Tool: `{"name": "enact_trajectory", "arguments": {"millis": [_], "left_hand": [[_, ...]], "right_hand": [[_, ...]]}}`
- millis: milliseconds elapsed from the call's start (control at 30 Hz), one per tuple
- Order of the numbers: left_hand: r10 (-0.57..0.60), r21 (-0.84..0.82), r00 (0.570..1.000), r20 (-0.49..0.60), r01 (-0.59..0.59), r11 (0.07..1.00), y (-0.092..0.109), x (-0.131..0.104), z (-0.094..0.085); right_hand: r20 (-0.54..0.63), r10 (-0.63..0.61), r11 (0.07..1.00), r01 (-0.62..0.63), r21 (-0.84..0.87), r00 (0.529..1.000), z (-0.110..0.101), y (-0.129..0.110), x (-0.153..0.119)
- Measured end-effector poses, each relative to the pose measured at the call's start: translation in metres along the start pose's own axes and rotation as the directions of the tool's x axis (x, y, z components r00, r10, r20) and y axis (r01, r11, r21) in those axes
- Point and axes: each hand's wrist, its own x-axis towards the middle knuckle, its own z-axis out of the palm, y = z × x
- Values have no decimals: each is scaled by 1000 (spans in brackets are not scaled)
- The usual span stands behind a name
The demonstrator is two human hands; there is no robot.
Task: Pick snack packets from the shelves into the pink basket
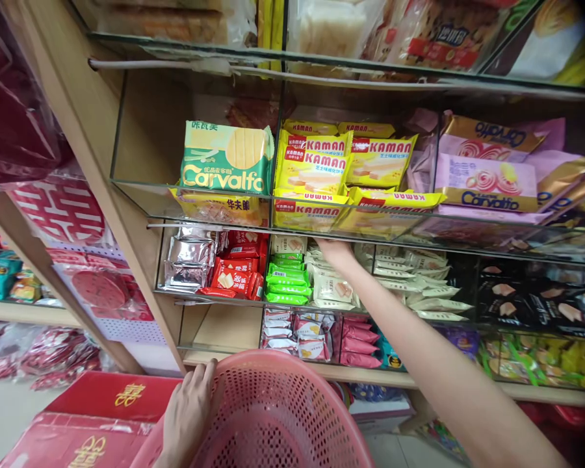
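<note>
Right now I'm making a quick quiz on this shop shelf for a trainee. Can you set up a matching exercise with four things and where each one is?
Things:
1. left hand
2. right hand
3. green Carvalfo pack
4. yellow Kaman packs

Places:
A. reaching into the second glass bin row, among cream-coloured snack packets
B. upper glass bin, left compartment
C. on the rim of the pink basket
D. upper glass bin, middle compartment

Pairs: 1-C, 2-A, 3-B, 4-D
</note>
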Motion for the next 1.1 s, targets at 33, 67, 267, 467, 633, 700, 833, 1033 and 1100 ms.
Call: {"name": "enact_trajectory", "arguments": {"millis": [33,67,267,467,633,700,833,1033,1100], "left_hand": [[-2,-10,1000,-5,2,1000,0,0,1],[-3,-22,1000,-12,3,1000,0,0,2],[9,-31,1000,-20,-10,999,3,0,2],[50,8,999,3,-50,999,11,5,-5],[83,-145,994,-67,-92,985,19,5,-15],[98,-375,985,-143,-145,916,31,-5,-27],[272,-927,929,251,150,344,73,-44,-56],[506,-658,634,584,735,-162,111,-80,-65],[559,-684,619,551,719,-123,107,-78,-60]], "right_hand": [[-31,12,1000,-12,9,999,-4,-4,-10],[-55,23,1000,-22,16,998,-9,-8,-22],[-95,-93,987,79,-138,991,-39,-36,-93],[-181,151,988,-142,59,972,-57,-55,-189],[-51,441,893,-432,126,896,-54,-50,-300],[-20,497,866,-494,81,868,-49,-48,-338],[-49,500,864,-502,-47,865,-38,-49,-386],[58,408,907,-398,-138,911,-35,-60,-408],[32,447,888,-438,-141,894,-43,-57,-415]]}}
